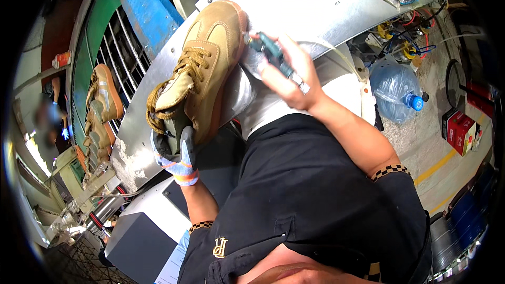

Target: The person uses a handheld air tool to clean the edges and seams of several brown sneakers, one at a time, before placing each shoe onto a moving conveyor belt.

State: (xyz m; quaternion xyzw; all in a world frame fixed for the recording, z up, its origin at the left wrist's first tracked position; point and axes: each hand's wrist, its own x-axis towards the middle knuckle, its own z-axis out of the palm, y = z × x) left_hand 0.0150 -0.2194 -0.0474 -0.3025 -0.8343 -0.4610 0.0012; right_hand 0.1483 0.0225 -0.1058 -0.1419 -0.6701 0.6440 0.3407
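A tan lace-up sneaker (pixel 208 58) with brown laces lies tilted over the metal worktop, its toe pointing away from me. My left hand (pixel 179 152), in a grey glove with a striped cuff, is closed on the heel end, with its fingers partly inside the shoe's opening. Bare, my right hand (pixel 297 76) grips a small dark green hand tool (pixel 272 50) with a metal tip. That tip is beside the right edge of the sneaker's gum-coloured sole, near the toe; whether it touches, I cannot tell.
More tan sneakers (pixel 105 92) stand on a rack by the green barred frame at left. A metal worktop (pixel 294 0) spans the top. At right are a clear water jug (pixel 394 92), tangled wires (pixel 415 42) and a red box (pixel 460 131) on the floor. A person (pixel 50 121) is far left.
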